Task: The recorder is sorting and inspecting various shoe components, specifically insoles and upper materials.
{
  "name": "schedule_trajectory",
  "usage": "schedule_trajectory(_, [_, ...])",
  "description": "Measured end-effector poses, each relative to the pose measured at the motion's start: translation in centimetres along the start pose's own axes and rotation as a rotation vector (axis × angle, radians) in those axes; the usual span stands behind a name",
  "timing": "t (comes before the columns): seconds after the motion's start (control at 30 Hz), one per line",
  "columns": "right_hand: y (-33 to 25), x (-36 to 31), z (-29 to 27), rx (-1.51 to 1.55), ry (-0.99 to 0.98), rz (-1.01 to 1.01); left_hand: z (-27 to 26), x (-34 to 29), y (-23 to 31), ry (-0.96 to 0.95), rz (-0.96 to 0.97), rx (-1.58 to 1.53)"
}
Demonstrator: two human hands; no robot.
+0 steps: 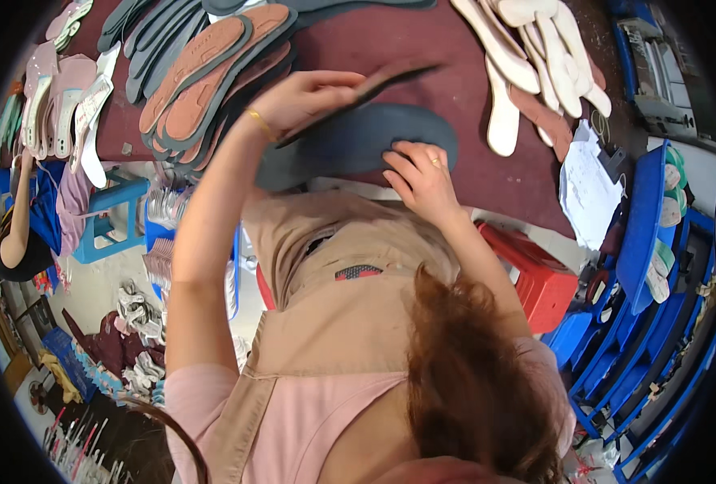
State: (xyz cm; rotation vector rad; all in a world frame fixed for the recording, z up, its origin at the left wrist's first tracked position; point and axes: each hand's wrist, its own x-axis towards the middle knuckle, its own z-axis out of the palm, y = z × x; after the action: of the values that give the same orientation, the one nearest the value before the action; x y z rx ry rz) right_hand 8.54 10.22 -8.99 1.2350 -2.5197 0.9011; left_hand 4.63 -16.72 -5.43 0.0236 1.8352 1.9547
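My left hand [313, 98] is closed on a thin insole [358, 98], raised above the table and seen almost edge-on, its upper side brownish. Beneath it, along the table's near edge, lies a dark blue-grey insole shape [333, 145]; whether it is one piece or several I cannot tell. The fingers of my right hand [424, 176] rest on its right part, bent and slightly apart, with the fingertips on its top face. Left of my left hand is a pile of insoles [212, 77], grey with brown-pink pieces on some.
White insole pieces [527, 48] are heaped at the table's [366, 40] far right. Papers [590, 189] hang at the right edge beside a blue rack [648, 323]. A red stool [535, 278] stands below. At left are a blue stool [112, 218] and another person's arm [20, 210].
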Motion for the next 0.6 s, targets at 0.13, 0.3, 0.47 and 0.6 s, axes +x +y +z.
schedule_trajectory(0.13, [2.6,-0.1,-1.9,0.115,-0.106,0.036,-4.1,-6.0,6.2,0.389,0.431,0.387])
schedule_trajectory(0.3, [8.7,5.5,-7.2,0.075,0.275,0.419,-11.9,-10.7,5.7,0.706,0.451,1.398])
schedule_trajectory(0.47, [18.1,8.3,-10.1,-0.689,0.223,0.429,0.4,-5.1,0.0,0.425,0.773,1.205])
schedule_trajectory(0.6, [17.3,8.3,-10.8,-0.54,-0.042,0.518,7.4,-5.0,-5.6,0.367,0.575,1.217])
